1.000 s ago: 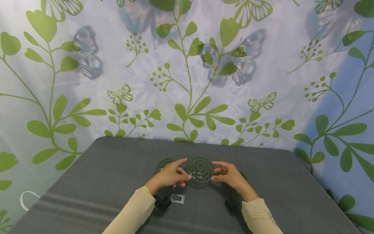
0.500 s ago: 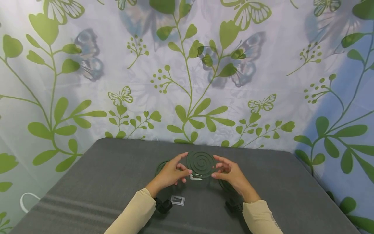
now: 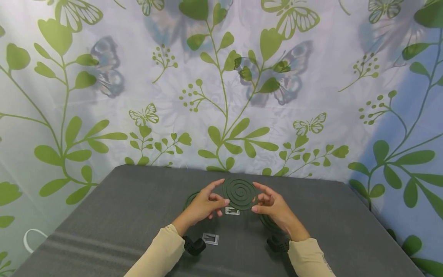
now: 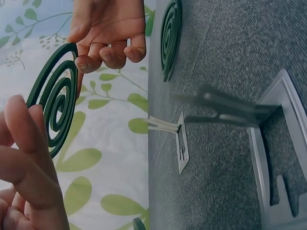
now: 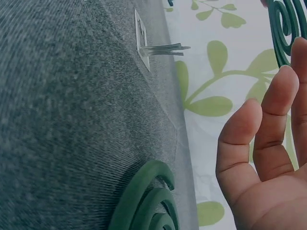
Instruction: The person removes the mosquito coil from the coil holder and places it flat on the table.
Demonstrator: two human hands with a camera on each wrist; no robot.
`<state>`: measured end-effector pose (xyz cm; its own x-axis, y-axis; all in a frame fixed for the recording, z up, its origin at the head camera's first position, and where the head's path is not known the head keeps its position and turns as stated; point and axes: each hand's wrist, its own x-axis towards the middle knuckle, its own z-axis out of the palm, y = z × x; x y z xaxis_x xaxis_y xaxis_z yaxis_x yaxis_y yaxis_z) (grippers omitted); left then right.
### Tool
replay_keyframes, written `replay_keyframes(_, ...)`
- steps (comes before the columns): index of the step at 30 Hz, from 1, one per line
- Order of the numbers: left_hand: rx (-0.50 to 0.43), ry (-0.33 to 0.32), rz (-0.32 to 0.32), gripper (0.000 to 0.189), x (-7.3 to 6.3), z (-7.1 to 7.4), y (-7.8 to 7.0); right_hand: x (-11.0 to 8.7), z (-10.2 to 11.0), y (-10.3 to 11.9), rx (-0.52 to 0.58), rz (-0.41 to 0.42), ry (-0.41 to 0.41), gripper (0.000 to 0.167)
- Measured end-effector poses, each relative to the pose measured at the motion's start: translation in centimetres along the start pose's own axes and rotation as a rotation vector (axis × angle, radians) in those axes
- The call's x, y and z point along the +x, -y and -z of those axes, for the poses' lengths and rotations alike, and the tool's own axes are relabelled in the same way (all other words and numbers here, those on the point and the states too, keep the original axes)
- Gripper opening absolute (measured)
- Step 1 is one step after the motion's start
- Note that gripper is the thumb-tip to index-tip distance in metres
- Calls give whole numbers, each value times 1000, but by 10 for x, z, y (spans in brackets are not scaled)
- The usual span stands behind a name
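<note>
As fingers [image 3: 264, 189] pinch one coil [image 3: 240, 193], the table [image 3: 149, 204] bears metal stands [image 3: 212, 239].

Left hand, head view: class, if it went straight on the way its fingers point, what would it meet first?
The green spiral coil, whose edge the left hand holds. Beyond it, seemingly in line, is the right hand at the opposite edge, though depth is hard to judge.

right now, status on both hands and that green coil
Left fingers and right fingers pinch green coil between them. Held up off table. Farther metal stand below, not touching it. No obstruction seen.
</note>
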<state>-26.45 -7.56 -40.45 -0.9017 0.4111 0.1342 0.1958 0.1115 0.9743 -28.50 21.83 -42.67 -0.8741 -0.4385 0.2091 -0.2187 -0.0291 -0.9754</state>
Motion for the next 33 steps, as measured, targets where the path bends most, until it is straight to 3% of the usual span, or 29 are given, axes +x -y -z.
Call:
replay_keyframes(20, -21, 11, -23, 79, -5, -11, -6, -4, 6, 9, 16, 30, 5, 87)
replay_keyframes(33, -34, -30, -17, 80, -8, -23, -14, -8, 15, 21, -12, 28, 48, 88)
